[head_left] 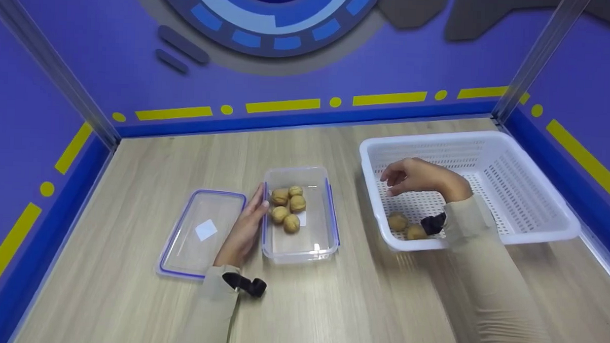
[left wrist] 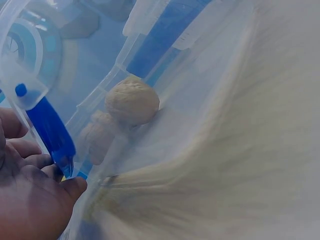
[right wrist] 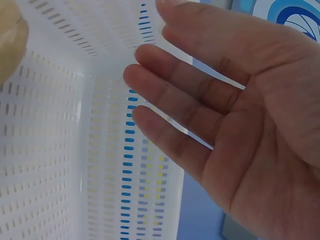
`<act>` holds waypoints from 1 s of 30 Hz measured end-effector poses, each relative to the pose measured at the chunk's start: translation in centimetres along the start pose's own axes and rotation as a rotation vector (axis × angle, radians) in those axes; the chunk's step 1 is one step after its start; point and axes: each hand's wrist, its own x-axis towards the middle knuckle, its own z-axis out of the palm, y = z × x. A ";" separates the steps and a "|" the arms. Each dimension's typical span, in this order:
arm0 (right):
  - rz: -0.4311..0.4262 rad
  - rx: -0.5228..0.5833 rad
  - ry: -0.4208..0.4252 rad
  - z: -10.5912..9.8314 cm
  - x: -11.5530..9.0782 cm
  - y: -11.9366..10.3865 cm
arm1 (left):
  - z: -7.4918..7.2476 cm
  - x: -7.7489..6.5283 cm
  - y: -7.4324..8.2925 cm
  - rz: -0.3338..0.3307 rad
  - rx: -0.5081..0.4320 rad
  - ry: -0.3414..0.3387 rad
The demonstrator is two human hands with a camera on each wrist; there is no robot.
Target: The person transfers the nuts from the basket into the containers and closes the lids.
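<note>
- Beige sleeves (head_left: 504, 285), four and seven o'clock.
- White basket (head_left: 517, 184), three o'clock.
- Clear container (head_left: 302, 245), six; lid (head_left: 193, 251), eight.
- Left hand (head_left: 244, 230), straight-fingered, touches container; right hand (head_left: 414, 176), empty, relaxed, over basket.
- Walnuts (head_left: 291, 223): five in container, two in basket.

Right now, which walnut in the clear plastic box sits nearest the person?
In the clear plastic box, it's the frontmost walnut, closest to the box's near end; the other four walnuts lie farther back.
</note>
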 end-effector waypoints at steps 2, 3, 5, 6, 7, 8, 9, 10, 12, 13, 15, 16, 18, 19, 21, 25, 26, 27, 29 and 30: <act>0.023 0.004 -0.027 0.2 -0.1 0.3 | 0.0 0.0 0.0 0.002 -0.001 -0.001; 0.037 0.007 -0.042 0.2 -0.1 0.4 | 0.0 0.0 0.0 0.003 -0.004 -0.002; 0.062 0.009 -0.069 0.3 -0.2 0.5 | 0.0 -0.1 0.0 0.005 -0.005 -0.004; 0.068 0.008 -0.081 0.4 -0.3 0.6 | 0.0 -0.1 0.0 0.010 -0.003 -0.007; 0.075 0.008 -0.091 0.4 -0.3 0.6 | 0.0 -0.1 0.0 0.013 -0.002 -0.010; 0.081 0.009 -0.100 0.4 -0.3 0.6 | 0.0 -0.1 0.0 0.016 -0.002 -0.012; 0.087 0.006 -0.109 0.4 -0.3 0.7 | 0.0 0.0 0.0 0.020 0.000 -0.014; 0.093 0.005 -0.117 0.5 -0.3 0.7 | -0.1 0.0 0.0 0.023 0.004 -0.017; 0.095 0.004 -0.133 0.5 -0.2 0.8 | -0.1 0.0 0.0 0.026 0.010 -0.019; 0.100 -0.001 -0.140 0.6 -0.2 0.8 | -0.1 0.0 0.0 0.024 0.012 -0.019; 0.120 -0.009 -0.161 0.7 -0.1 0.9 | -0.1 0.0 0.0 0.020 0.017 -0.018; 0.124 -0.015 -0.172 0.7 0.0 0.9 | -0.1 -0.1 0.0 0.016 0.020 -0.016; 0.140 -0.033 -0.195 0.9 0.1 0.9 | -0.1 -0.1 0.0 0.012 0.021 -0.013; 0.153 -0.042 -0.207 0.9 0.1 0.9 | -0.1 -0.1 0.0 0.010 0.020 -0.013; 0.176 -0.061 -0.232 1.1 0.2 0.7 | -0.1 0.0 0.0 0.008 0.019 -0.011; 0.228 -0.113 -0.280 1.5 0.4 0.4 | -0.1 0.0 0.0 -0.001 0.022 -0.003; 0.234 -0.125 -0.293 1.5 0.5 0.4 | -0.1 0.0 -0.1 -0.001 0.025 -0.001; 0.239 -0.134 -0.306 1.6 0.6 0.4 | -0.1 0.0 -0.1 -0.006 0.028 0.003; 0.240 -0.151 -0.330 1.7 0.7 0.3 | -0.1 -0.1 0.0 -0.015 0.032 0.010; 0.238 -0.158 -0.342 1.8 0.7 0.3 | -0.1 -0.1 0.0 -0.017 0.034 0.010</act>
